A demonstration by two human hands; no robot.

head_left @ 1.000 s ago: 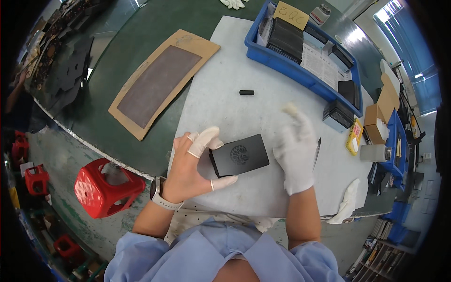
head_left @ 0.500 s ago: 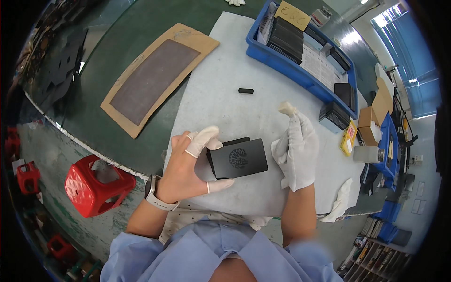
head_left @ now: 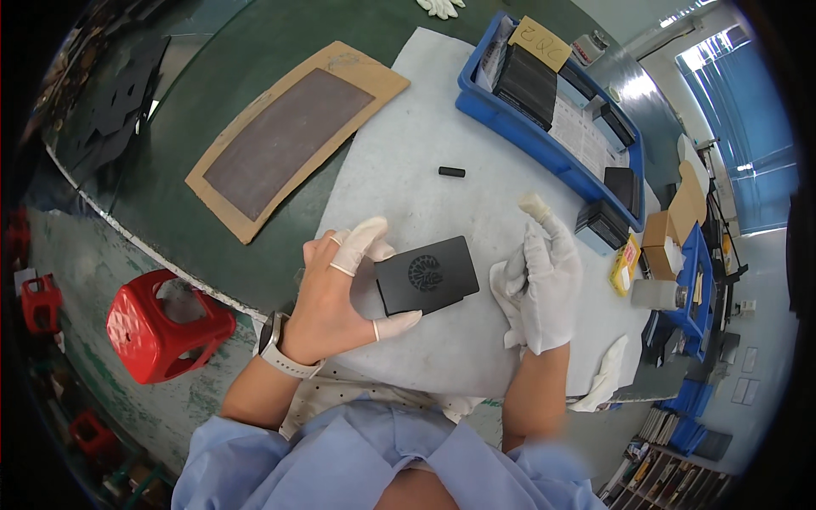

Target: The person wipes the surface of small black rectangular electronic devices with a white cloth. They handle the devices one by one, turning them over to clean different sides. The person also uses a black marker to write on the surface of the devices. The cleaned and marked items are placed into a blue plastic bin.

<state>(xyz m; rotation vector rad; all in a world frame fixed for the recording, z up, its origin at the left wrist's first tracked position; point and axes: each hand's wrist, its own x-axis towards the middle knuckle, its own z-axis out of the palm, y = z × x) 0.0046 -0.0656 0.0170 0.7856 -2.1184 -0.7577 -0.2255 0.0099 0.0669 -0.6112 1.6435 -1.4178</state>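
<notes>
My left hand (head_left: 331, 285), with pale finger cots on several fingers, curves around a small stack of matte black cards (head_left: 450, 268). Its thumb touches the near edge and its fingers the far left corner. A round dark emblem shows on the top card, and a lower card peeks out at the near edge. To the right, my right hand (head_left: 548, 285) wears a white glove with a cream cot on one raised finger. Its other fingers are folded over what looks like a white cloth (head_left: 506, 302), apart from the cards.
A short black cylinder (head_left: 451, 172) lies on the white sheet (head_left: 399, 127). Far right stands a blue tray (head_left: 527, 132) of black card stacks, with another black stack (head_left: 602, 225) beside it. Cardboard with a dark panel (head_left: 289, 140) lies left. A red stool (head_left: 166, 327) stands beside the table.
The stack's cards now sit more nearly aligned, with the lower card showing at the near edge rather than behind. My right hand has turned slightly beside them. The whole view has shifted a little.
</notes>
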